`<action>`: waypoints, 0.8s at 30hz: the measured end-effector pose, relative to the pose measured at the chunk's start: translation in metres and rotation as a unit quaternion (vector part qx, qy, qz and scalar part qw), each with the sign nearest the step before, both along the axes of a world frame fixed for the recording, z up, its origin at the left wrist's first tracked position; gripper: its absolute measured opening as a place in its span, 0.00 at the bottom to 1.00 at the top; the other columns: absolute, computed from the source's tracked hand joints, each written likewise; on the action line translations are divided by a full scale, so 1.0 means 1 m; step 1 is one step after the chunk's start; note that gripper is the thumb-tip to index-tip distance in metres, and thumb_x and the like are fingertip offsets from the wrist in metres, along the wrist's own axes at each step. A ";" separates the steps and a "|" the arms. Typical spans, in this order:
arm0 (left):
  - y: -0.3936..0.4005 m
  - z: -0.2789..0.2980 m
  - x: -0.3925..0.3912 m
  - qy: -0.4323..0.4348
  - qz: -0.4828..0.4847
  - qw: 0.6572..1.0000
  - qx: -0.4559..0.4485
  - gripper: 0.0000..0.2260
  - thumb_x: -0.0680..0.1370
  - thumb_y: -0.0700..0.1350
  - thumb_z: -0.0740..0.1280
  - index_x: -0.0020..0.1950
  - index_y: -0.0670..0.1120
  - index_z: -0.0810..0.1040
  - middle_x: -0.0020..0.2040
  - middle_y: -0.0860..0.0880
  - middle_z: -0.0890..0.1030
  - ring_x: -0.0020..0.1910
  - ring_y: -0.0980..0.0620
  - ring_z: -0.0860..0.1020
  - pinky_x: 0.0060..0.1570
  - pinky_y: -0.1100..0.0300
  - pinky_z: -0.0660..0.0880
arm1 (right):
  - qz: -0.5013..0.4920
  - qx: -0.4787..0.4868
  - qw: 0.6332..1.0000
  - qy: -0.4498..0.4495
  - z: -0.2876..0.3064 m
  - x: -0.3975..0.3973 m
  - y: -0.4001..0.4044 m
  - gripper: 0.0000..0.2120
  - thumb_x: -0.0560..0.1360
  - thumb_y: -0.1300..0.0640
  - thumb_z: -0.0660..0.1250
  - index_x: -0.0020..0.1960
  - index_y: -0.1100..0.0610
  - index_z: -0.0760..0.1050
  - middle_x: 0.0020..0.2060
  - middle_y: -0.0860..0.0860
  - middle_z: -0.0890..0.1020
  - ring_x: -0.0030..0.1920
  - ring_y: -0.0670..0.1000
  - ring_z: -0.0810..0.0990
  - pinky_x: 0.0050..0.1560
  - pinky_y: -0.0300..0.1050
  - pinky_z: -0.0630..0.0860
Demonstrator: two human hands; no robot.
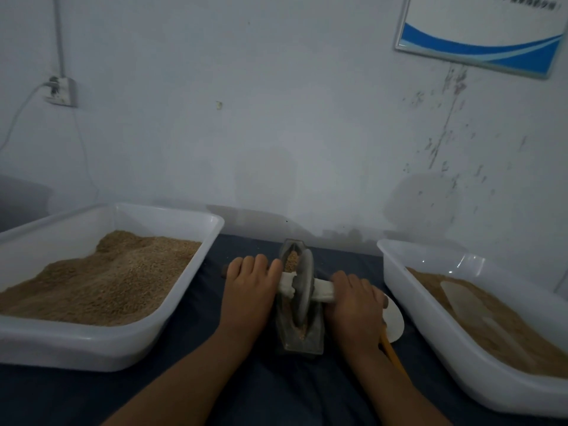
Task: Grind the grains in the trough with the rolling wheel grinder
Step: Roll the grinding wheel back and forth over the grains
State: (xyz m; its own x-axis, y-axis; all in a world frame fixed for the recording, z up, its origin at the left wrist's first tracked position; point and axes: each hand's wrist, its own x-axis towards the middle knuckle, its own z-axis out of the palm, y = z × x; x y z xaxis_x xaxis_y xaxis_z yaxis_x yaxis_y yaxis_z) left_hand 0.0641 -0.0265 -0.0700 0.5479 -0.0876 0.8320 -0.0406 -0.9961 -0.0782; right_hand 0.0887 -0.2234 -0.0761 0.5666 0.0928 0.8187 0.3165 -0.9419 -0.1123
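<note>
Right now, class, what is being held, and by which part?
Both hands, left hand and right hand, grip the wheel grinder by its white handle, one on each side.

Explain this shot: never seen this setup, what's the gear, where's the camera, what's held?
One view, from a camera worn on the person's head, looking down at a table with a dark cloth. No machine: two bare hands. The left hand and right hand each rest on one end of a white axle running through a stone wheel. The wheel stands in a narrow trough holding grains. A left tub holds a heap of grain; a right tub holds browner material with a white scoop in it. A white disc lies beside the right hand.
</note>
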 end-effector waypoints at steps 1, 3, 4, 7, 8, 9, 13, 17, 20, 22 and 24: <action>0.000 0.000 0.001 -0.002 0.003 1.000 0.001 0.05 0.73 0.39 0.64 0.47 0.47 0.71 0.40 0.47 0.71 0.40 0.45 0.70 0.46 0.49 0.67 | -0.001 0.000 1.000 0.007 0.001 0.001 0.000 0.10 0.70 0.58 0.72 0.39 0.52 0.70 0.33 0.48 0.72 0.35 0.52 0.70 0.40 0.51 0.66; 0.000 -0.001 0.004 -0.004 0.008 1.000 0.003 0.05 0.74 0.39 0.63 0.47 0.47 0.71 0.40 0.47 0.71 0.39 0.45 0.70 0.45 0.49 0.68 | -0.004 0.001 1.000 0.014 0.002 0.004 0.001 0.10 0.69 0.59 0.72 0.39 0.52 0.70 0.33 0.47 0.72 0.35 0.52 0.70 0.40 0.50 0.65; 0.000 -0.001 0.005 -0.007 0.011 1.000 0.004 0.05 0.74 0.38 0.63 0.46 0.47 0.71 0.40 0.47 0.71 0.39 0.44 0.70 0.45 0.49 0.68 | -0.004 0.003 1.000 0.014 0.002 0.005 0.002 0.11 0.69 0.59 0.72 0.39 0.52 0.70 0.33 0.48 0.72 0.35 0.52 0.70 0.39 0.50 0.64; 0.001 0.000 0.008 -0.018 0.013 1.000 0.003 0.05 0.74 0.37 0.64 0.45 0.47 0.71 0.38 0.47 0.71 0.38 0.45 0.70 0.44 0.49 0.69 | -0.009 0.001 1.000 0.025 0.003 0.010 0.004 0.11 0.69 0.59 0.72 0.38 0.52 0.69 0.32 0.47 0.72 0.34 0.51 0.69 0.39 0.49 0.62; 0.001 0.000 0.010 -0.022 0.013 1.000 0.004 0.05 0.74 0.37 0.64 0.44 0.47 0.71 0.38 0.47 0.71 0.38 0.45 0.70 0.43 0.50 0.68 | -0.011 -0.001 0.999 0.032 0.003 0.012 0.004 0.11 0.69 0.58 0.72 0.38 0.52 0.69 0.32 0.47 0.72 0.35 0.51 0.69 0.39 0.49 0.62; 0.001 0.001 0.012 -0.024 0.013 1.000 0.004 0.05 0.73 0.37 0.64 0.44 0.47 0.72 0.38 0.47 0.71 0.37 0.45 0.70 0.43 0.50 0.68 | -0.013 -0.004 0.999 0.037 0.003 0.013 0.003 0.11 0.69 0.58 0.72 0.38 0.51 0.69 0.32 0.47 0.72 0.35 0.51 0.69 0.40 0.49 0.63; 0.002 0.001 0.020 -0.035 0.009 0.999 0.001 0.05 0.73 0.38 0.66 0.43 0.47 0.73 0.37 0.47 0.71 0.37 0.46 0.71 0.43 0.51 0.68 | -0.020 -0.014 0.999 0.048 0.004 0.019 0.003 0.09 0.70 0.56 0.73 0.40 0.51 0.71 0.33 0.47 0.74 0.36 0.51 0.71 0.40 0.49 0.64; 0.004 -0.001 0.026 -0.035 0.006 0.999 0.002 0.05 0.73 0.39 0.66 0.43 0.48 0.73 0.37 0.48 0.72 0.36 0.46 0.71 0.43 0.51 0.67 | -0.035 -0.030 0.996 0.075 0.005 0.027 0.004 0.08 0.72 0.54 0.70 0.41 0.50 0.70 0.35 0.46 0.75 0.37 0.51 0.72 0.41 0.49 0.64; 0.005 0.000 0.030 -0.030 0.013 0.999 0.003 0.06 0.72 0.38 0.67 0.42 0.48 0.72 0.36 0.48 0.72 0.35 0.46 0.71 0.42 0.51 0.68 | -0.037 -0.056 0.992 0.111 0.010 0.036 0.003 0.08 0.72 0.51 0.68 0.42 0.48 0.69 0.37 0.45 0.74 0.39 0.51 0.72 0.41 0.48 0.60; 0.005 0.001 0.033 -0.029 0.020 0.999 0.007 0.06 0.72 0.38 0.68 0.41 0.48 0.72 0.35 0.48 0.72 0.35 0.46 0.71 0.41 0.51 0.67 | -0.040 -0.077 0.988 0.131 0.014 0.042 0.003 0.08 0.72 0.50 0.68 0.43 0.48 0.69 0.37 0.45 0.75 0.40 0.51 0.73 0.40 0.48 0.59; 0.005 0.002 0.036 -0.030 0.026 0.999 0.010 0.07 0.71 0.38 0.68 0.41 0.48 0.72 0.35 0.48 0.72 0.34 0.46 0.71 0.40 0.51 0.67 | -0.048 -0.099 0.983 0.144 0.018 0.046 0.002 0.07 0.72 0.49 0.68 0.44 0.47 0.70 0.38 0.45 0.76 0.40 0.51 0.75 0.40 0.48 0.60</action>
State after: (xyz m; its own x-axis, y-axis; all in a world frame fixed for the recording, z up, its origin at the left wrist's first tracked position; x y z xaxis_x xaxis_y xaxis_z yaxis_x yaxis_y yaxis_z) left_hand 0.1003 -0.0213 -0.0682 0.5019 -0.0779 0.8614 0.0159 -0.9949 -0.0992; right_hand 0.1349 -0.2212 -0.0585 0.7860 0.1697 0.5945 0.2075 -0.9782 0.0049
